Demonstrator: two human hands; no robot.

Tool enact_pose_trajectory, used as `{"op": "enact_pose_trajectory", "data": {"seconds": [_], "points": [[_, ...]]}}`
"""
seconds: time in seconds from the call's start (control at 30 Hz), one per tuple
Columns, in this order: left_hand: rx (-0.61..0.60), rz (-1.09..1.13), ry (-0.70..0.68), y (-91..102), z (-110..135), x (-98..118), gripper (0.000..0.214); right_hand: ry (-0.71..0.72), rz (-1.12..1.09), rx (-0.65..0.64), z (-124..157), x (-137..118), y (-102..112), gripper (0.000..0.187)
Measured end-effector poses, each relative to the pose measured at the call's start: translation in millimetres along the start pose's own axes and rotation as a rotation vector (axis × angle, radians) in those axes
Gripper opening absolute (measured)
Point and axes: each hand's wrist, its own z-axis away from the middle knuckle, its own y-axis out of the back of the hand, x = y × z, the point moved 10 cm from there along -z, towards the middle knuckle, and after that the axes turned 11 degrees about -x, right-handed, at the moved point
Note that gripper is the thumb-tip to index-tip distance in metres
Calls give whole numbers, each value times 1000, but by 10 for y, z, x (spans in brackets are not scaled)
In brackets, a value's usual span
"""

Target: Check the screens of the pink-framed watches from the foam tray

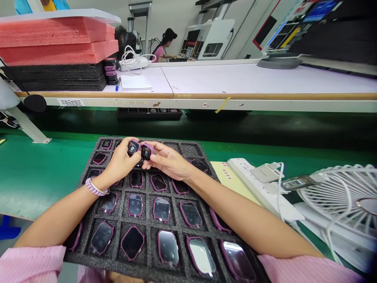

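A black foam tray (88, 175) lies before me on the green bench, its pockets filled with several purple-rimmed watch bodies (161, 209). Over its far end my left hand (120, 163) is closed on one watch body (133, 147), screen facing me. Right beside it, my right hand (166, 160) pinches a second watch body (146, 151). The two pieces nearly touch. A few pockets at the tray's far right corner hold nothing.
A white power strip (250, 179) with plugged adapters and a white fan (338, 196) sit to the right. A yellow sheet (226, 177) lies beside the tray. Behind, a white bench carries pink and black foam stacks (59, 51). Another person works far back (165, 45).
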Motion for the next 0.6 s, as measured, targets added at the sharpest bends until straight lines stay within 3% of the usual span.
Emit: {"op": "enact_pose_trajectory", "data": {"seconds": [0.23,0.43,0.6], "points": [[-23,634,328,-139,19,-299,55,-13,-132,181,6,35,264,57],[-50,744,290,-143,0,-234,35,-16,-100,236,35,1,301,50],[-103,717,231,-168,-4,-199,37,0,-10,253,54,-38,294,45]]}}
